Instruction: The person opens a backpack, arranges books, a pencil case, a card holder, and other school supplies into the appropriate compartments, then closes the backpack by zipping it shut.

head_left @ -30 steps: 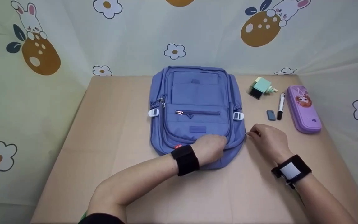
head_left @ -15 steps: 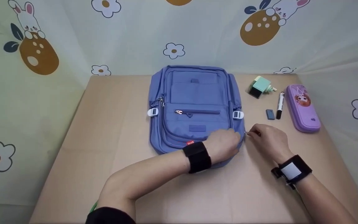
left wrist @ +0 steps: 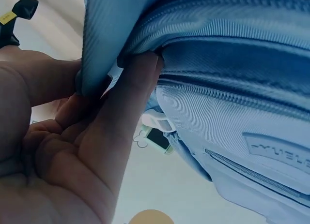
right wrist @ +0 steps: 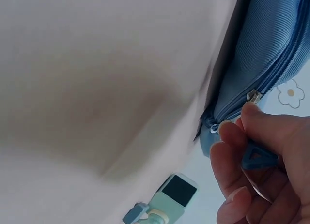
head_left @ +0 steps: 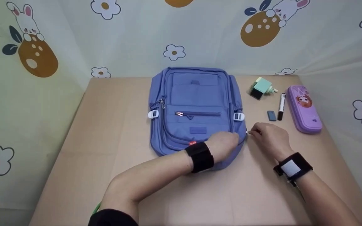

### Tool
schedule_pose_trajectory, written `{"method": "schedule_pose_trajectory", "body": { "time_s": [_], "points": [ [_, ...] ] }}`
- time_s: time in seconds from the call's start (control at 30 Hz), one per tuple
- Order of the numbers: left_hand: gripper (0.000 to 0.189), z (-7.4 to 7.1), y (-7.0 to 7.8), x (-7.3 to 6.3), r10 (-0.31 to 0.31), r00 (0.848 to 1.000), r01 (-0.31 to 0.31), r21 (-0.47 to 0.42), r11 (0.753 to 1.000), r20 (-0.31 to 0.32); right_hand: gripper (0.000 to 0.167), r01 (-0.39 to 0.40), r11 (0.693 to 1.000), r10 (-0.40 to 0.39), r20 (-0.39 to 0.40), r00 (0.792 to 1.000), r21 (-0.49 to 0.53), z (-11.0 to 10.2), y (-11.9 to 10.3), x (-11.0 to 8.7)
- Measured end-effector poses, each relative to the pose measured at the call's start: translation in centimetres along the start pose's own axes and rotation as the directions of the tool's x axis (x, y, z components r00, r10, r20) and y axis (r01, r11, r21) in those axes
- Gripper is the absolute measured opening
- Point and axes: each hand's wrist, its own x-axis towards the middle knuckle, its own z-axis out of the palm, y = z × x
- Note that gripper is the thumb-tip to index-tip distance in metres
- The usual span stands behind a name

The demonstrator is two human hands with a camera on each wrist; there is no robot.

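Observation:
A blue backpack (head_left: 196,94) lies front side up on the table, its lower end toward the person. Over its lower right part, the left hand (head_left: 223,144) pinches a fold of the fabric between thumb and fingers; the left wrist view shows this fold beside a zipper track (left wrist: 232,96). At the bag's right side, the right hand (head_left: 272,138) pinches a zipper pull. In the right wrist view, its metal slider (right wrist: 253,95) sits at the thumb tip, and a blue triangular tab (right wrist: 265,162) shows among the fingers.
Right of the bag are a mint-green bottle-shaped item (head_left: 262,87), a small blue-grey block (head_left: 271,115), a black-and-white marker (head_left: 281,106) and a purple pencil case (head_left: 305,111). A patterned curtain (head_left: 130,40) surrounds the tan table (head_left: 105,125) at back and sides.
The left hand has shifted right along the bag's lower part, toward the right hand. The right hand keeps its pinch on the zipper pull at nearly the same spot.

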Motion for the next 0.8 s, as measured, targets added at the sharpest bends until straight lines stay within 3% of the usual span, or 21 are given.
{"method": "schedule_pose_trajectory", "body": {
  "time_s": [0.4, 0.8],
  "points": [
    [0.006, 0.4, -0.2, -0.2, 0.007, 1.0, -0.007, -0.009, 1.0, 0.022, 0.008, -0.002, 1.0, 0.002, -0.019, 1.0, -0.017, 1.2, 1.2, 3.3],
    [0.005, 0.8, -0.2, -0.2, 0.016, 0.999, -0.018, 0.04, 0.999, 0.038, 0.009, -0.039, 0.999, 0.039, -0.036, 0.999, -0.009, 2.3, 1.9, 7.2]
  ]
}}
